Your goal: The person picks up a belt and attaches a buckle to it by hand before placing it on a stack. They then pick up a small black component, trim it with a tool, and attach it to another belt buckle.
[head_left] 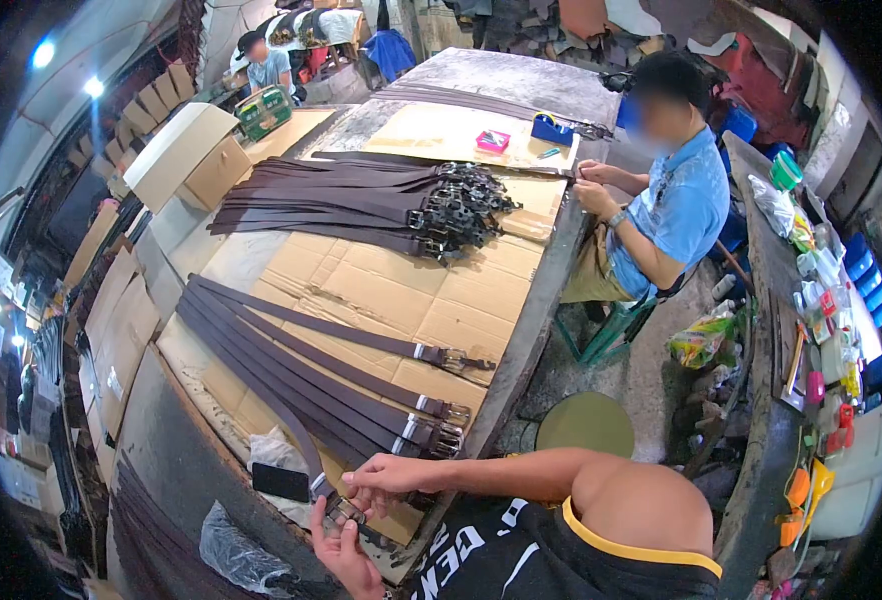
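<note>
Both of my hands are at the buckle end of a dark brown belt [299, 437] by the table's near edge. My left hand [346, 555] grips the metal buckle [343, 511] from below, thumb and fingers around it. With fingertips closed, my right hand [393, 472] pinches the belt just beside the buckle; what lies exactly between those fingertips is hidden. A narrow white band [318, 484] wraps the strap near the buckle. Alongside are several similar belts [336, 368] fanned out on cardboard, some with white bands near their buckles.
A black phone [282, 482] lies on a pale cloth left of my hands. Farther back is a large pile of buckled belts [361, 200]. Across the table sits a co-worker [666, 190], hands at the edge. Clear plastic [241, 550] and a round stool [586, 428] are nearby.
</note>
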Motion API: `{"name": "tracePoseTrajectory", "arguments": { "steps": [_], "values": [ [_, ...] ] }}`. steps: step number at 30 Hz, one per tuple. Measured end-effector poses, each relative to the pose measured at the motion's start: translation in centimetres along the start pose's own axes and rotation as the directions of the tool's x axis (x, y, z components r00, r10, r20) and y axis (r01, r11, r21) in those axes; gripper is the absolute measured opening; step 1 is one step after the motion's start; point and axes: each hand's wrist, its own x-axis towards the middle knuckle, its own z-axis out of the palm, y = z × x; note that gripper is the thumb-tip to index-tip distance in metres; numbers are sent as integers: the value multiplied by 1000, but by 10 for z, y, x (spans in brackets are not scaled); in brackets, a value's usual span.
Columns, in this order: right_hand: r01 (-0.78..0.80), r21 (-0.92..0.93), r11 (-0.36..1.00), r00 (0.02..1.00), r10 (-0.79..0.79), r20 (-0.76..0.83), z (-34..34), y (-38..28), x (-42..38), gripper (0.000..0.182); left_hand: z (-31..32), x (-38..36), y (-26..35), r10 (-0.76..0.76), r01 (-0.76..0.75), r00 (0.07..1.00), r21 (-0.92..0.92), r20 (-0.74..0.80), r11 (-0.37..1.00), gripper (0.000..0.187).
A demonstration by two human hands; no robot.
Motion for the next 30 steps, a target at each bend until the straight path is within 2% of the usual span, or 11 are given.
{"name": "tracePoseTrajectory", "arguments": {
  "steps": [2, 6, 9, 12, 16, 19, 22, 23, 24, 26, 30],
  "values": [
    [-9, -3, 1000, 1000, 9, -6, 1, 7, 5, 52, 6, 3, -16, 9, -11, 1000, -89, -22, 996, 65],
    [31, -55, 998, 999, -32, -10, 0, 12, 16, 43, 2, 4, -22, -6, 9, 998, -43, 67, 999, 76],
    [302, -84, 950, 948, -308, -77, 2, 24, 28, 39, 17, 1, -12, 4, -3, 1000, -98, 13, 995, 80],
    [367, -187, 911, 926, -377, -21, -3, 16, 27, 37, 6, 6, -23, 5, -5, 1000, -83, -2, 997, 82],
    [167, -123, 978, 973, -183, -138, -19, 0, 1, 37, 17, 1, -15, -24, 17, 997, -95, -71, 995, 62],
    [249, -421, 872, 828, -417, -375, -49, 15, -9, 28, -4, 4, -20, -150, 148, 985, -27, -87, 989, 57],
    [238, -404, 883, 655, -453, -604, -98, 38, -31, 25, -8, 5, -25, -155, 149, 981, -50, -121, 987, 52],
    [102, -410, 906, 586, -388, -712, -113, 27, -51, 24, -9, 5, -26, -162, 158, 979, -39, -125, 987, 52],
    [58, -623, 780, 408, -588, -699, -144, 39, -56, 23, -12, 5, -26, -169, 167, 977, -27, -132, 986, 52],
    [-255, -715, 651, 193, -691, -697, -198, 45, -70, 23, -12, 5, -25, -182, 182, 973, -16, -144, 983, 50],
    [-552, -590, 588, 91, -661, -745, -301, 59, -80, 27, -11, 5, -27, -217, 214, 965, -36, -145, 976, 48]
  ]
}}
